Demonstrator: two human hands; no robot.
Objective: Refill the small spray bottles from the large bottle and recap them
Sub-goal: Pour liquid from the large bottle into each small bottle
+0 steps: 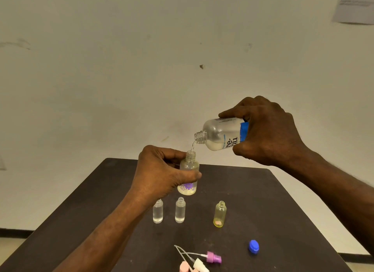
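A person's right hand (269,130) grips a large bottle (220,135), tipped with its long axis nearly level and its mouth pointing left, just above the open neck of a flowered small bottle (189,170). The left hand (162,172) clamps that bottle upright above the tabletop (283,211). Three uncapped bottles stand nearer

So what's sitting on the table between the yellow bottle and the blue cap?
Nothing. In the head view, the dark table is bare between the yellow bottle and the blue cap; the pink spray top lies off to the side, nearer the camera.
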